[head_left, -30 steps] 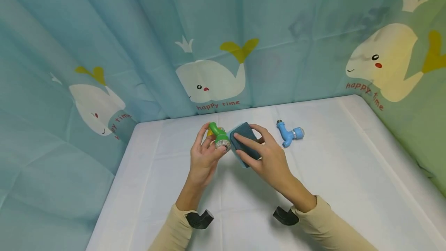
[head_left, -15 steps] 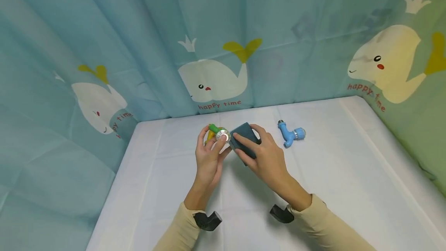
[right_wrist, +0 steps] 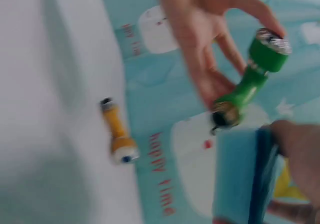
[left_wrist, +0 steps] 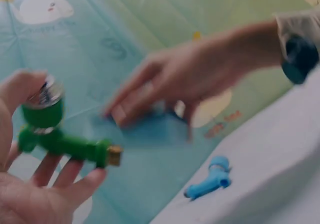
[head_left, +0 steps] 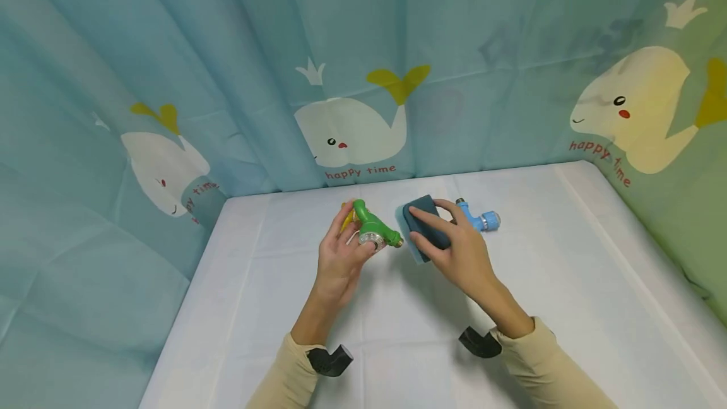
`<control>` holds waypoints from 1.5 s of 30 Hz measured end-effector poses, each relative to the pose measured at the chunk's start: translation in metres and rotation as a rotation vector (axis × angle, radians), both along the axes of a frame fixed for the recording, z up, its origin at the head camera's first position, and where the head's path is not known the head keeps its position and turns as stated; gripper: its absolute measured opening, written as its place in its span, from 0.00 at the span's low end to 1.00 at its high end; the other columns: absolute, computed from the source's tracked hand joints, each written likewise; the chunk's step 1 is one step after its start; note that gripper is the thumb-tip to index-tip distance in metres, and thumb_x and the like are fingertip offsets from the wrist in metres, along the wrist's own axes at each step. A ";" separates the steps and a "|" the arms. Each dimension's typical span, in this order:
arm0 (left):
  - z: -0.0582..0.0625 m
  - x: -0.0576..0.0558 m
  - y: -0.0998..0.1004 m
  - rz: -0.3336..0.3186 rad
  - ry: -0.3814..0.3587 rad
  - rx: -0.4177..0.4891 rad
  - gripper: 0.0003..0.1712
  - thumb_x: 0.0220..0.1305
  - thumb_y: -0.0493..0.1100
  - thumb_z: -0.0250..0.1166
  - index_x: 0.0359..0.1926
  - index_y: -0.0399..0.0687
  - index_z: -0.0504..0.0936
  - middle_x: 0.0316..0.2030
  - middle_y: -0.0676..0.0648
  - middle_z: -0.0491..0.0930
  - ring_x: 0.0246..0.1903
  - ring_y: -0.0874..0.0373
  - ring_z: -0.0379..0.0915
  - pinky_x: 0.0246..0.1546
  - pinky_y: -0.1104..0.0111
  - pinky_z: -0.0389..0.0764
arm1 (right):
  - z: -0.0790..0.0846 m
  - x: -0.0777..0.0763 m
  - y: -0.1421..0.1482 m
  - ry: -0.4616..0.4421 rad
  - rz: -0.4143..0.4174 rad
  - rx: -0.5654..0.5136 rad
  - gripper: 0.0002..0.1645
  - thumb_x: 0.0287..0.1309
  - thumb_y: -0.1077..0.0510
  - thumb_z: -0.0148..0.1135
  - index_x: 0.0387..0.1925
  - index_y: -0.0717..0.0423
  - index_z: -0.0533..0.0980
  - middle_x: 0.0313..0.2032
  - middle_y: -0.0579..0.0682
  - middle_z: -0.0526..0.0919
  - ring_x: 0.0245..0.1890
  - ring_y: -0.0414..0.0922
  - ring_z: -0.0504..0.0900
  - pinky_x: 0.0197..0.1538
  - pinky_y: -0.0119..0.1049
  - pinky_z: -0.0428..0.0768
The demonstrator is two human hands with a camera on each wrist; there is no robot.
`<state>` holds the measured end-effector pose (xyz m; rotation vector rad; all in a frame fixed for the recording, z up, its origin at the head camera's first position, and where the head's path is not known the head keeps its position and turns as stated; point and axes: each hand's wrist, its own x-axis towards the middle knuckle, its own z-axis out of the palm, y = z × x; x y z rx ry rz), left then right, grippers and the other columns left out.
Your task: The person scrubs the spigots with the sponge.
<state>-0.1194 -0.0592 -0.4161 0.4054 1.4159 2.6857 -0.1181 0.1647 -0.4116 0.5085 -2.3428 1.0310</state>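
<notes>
Head view has both hands up over the white bench, each one busy. Left grip is closed around a green faucet, thumb up on its clear, silvery knob and the other fingers tucked under and behind the body. The faucet's brass-coloured threaded end sticks out to the right of that grip, pointing toward the other hand.

Right grip is pinching a blue sponge, dark on one face and paler on the other (the pale side shows up nicely from the right wrist, even with the blur). Sponge and faucet are near each other but apart, with the sponge just right of the brass end.

Two more faucets lie on the bench. Blue faucet is just beyond the right grip, partly covered by it. Yellow faucet is beyond the left grip, mostly hidden behind the fingers from the head, but the right wrist camera gets it whole, close to the bench's edge.

Behind everything hangs a teal curtain with whales and "happy time" lettering.
</notes>
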 end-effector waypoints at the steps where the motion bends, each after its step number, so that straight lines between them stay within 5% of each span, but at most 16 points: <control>1: 0.000 0.000 -0.003 -0.043 0.027 -0.026 0.50 0.60 0.26 0.67 0.80 0.46 0.55 0.70 0.33 0.62 0.66 0.49 0.69 0.59 0.61 0.80 | 0.005 -0.001 0.000 -0.012 0.044 -0.057 0.26 0.58 0.55 0.77 0.59 0.47 0.84 0.62 0.61 0.76 0.47 0.58 0.83 0.31 0.46 0.84; 7: 0.000 -0.001 -0.015 -0.221 0.156 -0.113 0.55 0.60 0.36 0.75 0.81 0.40 0.52 0.69 0.35 0.63 0.68 0.50 0.66 0.60 0.65 0.78 | 0.020 -0.002 -0.006 -0.221 0.292 -0.242 0.27 0.64 0.56 0.72 0.64 0.44 0.81 0.65 0.52 0.77 0.44 0.49 0.83 0.32 0.37 0.85; 11: -0.001 -0.002 -0.023 -0.287 0.234 -0.125 0.56 0.59 0.38 0.77 0.79 0.34 0.52 0.63 0.40 0.69 0.64 0.52 0.70 0.59 0.69 0.79 | 0.016 -0.001 0.002 -0.376 0.421 -0.233 0.25 0.67 0.56 0.69 0.65 0.44 0.80 0.63 0.50 0.79 0.38 0.47 0.82 0.32 0.36 0.85; 15: -0.002 -0.004 -0.030 -0.340 0.285 -0.150 0.55 0.58 0.35 0.77 0.79 0.35 0.54 0.61 0.40 0.70 0.60 0.54 0.72 0.56 0.71 0.80 | 0.018 -0.004 0.013 -0.458 0.447 -0.175 0.24 0.66 0.56 0.70 0.63 0.44 0.81 0.61 0.49 0.81 0.35 0.47 0.81 0.30 0.34 0.80; 21: -0.003 -0.006 -0.038 -0.421 0.326 -0.172 0.54 0.57 0.33 0.77 0.79 0.37 0.57 0.60 0.40 0.70 0.59 0.53 0.71 0.52 0.67 0.83 | 0.020 -0.006 0.014 -0.518 0.503 -0.165 0.24 0.68 0.52 0.68 0.65 0.40 0.79 0.55 0.46 0.83 0.34 0.47 0.81 0.27 0.34 0.76; 25: -0.002 -0.006 -0.039 -0.474 0.334 -0.227 0.52 0.57 0.33 0.77 0.79 0.39 0.59 0.60 0.41 0.72 0.59 0.52 0.70 0.53 0.63 0.84 | 0.017 -0.009 0.020 -0.480 0.597 -0.094 0.24 0.67 0.56 0.69 0.64 0.44 0.80 0.59 0.47 0.82 0.42 0.46 0.81 0.36 0.36 0.81; 28: -0.005 -0.005 -0.039 -0.496 0.322 -0.228 0.52 0.58 0.34 0.77 0.79 0.37 0.58 0.60 0.41 0.73 0.60 0.53 0.71 0.53 0.64 0.83 | 0.015 -0.013 0.029 -0.449 0.571 -0.076 0.24 0.65 0.58 0.70 0.63 0.46 0.81 0.62 0.49 0.80 0.45 0.45 0.80 0.41 0.36 0.82; 33: -0.011 -0.005 -0.039 -0.490 0.289 -0.201 0.46 0.60 0.36 0.76 0.76 0.37 0.64 0.65 0.43 0.75 0.64 0.53 0.72 0.55 0.67 0.82 | 0.015 -0.017 0.028 -0.512 0.523 -0.273 0.26 0.70 0.58 0.65 0.68 0.47 0.77 0.61 0.53 0.80 0.43 0.46 0.85 0.40 0.36 0.84; 38: -0.016 -0.002 -0.035 -0.503 0.286 -0.140 0.33 0.64 0.38 0.73 0.70 0.47 0.76 0.66 0.46 0.76 0.63 0.55 0.74 0.57 0.64 0.81 | 0.014 -0.016 0.015 -0.548 0.614 -0.516 0.28 0.73 0.60 0.61 0.72 0.54 0.72 0.64 0.59 0.77 0.55 0.50 0.84 0.51 0.40 0.85; 45: -0.020 0.001 -0.032 -0.598 0.271 -0.022 0.29 0.70 0.39 0.68 0.70 0.48 0.76 0.68 0.47 0.74 0.63 0.54 0.73 0.56 0.56 0.83 | 0.007 -0.015 0.014 -0.604 0.677 -0.517 0.29 0.74 0.59 0.59 0.73 0.58 0.69 0.70 0.59 0.72 0.59 0.51 0.81 0.53 0.40 0.84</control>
